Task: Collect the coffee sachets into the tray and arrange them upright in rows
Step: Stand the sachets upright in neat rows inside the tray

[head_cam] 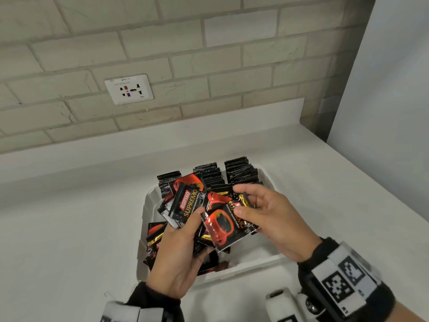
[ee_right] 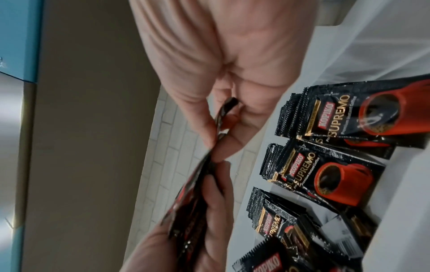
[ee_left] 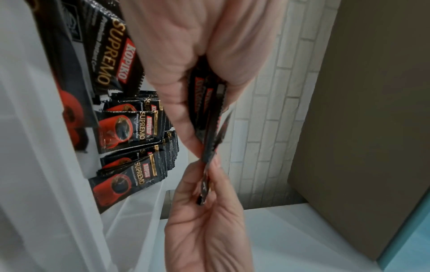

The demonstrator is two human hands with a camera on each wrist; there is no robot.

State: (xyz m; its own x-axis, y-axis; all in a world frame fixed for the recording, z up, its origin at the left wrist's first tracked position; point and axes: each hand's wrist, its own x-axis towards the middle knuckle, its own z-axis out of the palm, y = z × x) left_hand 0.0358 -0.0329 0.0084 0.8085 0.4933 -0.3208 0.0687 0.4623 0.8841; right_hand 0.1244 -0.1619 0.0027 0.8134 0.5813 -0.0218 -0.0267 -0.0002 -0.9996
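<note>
A white tray [head_cam: 243, 267] sits on the counter. Three rows of black and red coffee sachets [head_cam: 241, 169] stand upright at its far end, also in the wrist views [ee_left: 130, 128] [ee_right: 325, 174]. Loose sachets [head_cam: 154, 231] lie piled at the tray's left and near side. Above the tray my left hand [head_cam: 178, 249] grips a fanned bundle of sachets [head_cam: 185, 203] between thumb and fingers. My right hand [head_cam: 267, 212] pinches one sachet [head_cam: 222, 226] at the bundle's right edge. The left wrist view shows the bundle [ee_left: 209, 114] edge-on, and the right wrist view shows the pinched sachet [ee_right: 223, 114] edge-on.
The white counter [head_cam: 69, 228] ends at a low upstand and a tiled wall with a socket [head_cam: 128, 89]. A tall white panel [head_cam: 383, 89] closes the right side. A white device [head_cam: 278, 303] shows at the bottom edge, below my right wrist.
</note>
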